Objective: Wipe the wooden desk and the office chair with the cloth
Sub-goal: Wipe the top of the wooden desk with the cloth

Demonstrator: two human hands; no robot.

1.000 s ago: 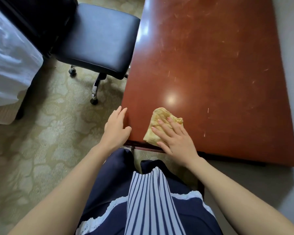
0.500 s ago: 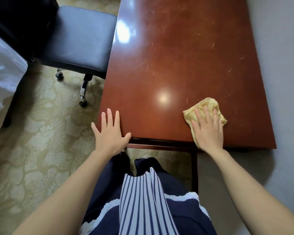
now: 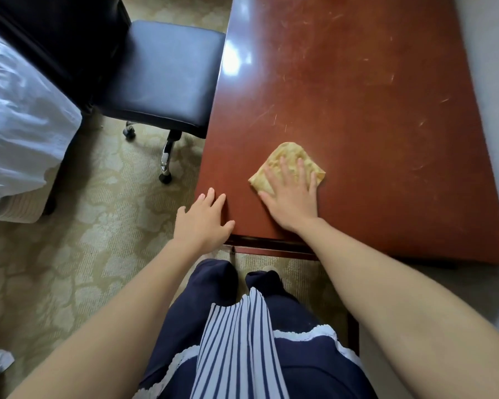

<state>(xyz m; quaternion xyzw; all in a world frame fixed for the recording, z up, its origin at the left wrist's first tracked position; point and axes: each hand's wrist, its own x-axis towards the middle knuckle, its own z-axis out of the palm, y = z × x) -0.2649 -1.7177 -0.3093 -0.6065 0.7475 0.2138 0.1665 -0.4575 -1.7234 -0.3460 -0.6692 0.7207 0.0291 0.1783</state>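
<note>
While the right hand [image 3: 293, 197] presses flat, fingers spread, on the yellow cloth [image 3: 288, 159] at mid-frame, the left hand [image 3: 203, 221] rests open, holding nothing, on the wooden desk [image 3: 357, 96] corner.

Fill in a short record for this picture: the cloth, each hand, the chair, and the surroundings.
cloth: yellow, crumpled, lying on the desk near the person's end
right hand: flat on the cloth, fingers straight, pressing it down
left hand: fingers straight, resting on the desk's near left corner
chair: black seat, beside the desk's left edge, no hand on it
surroundings: white bed at left, patterned carpet below
</note>
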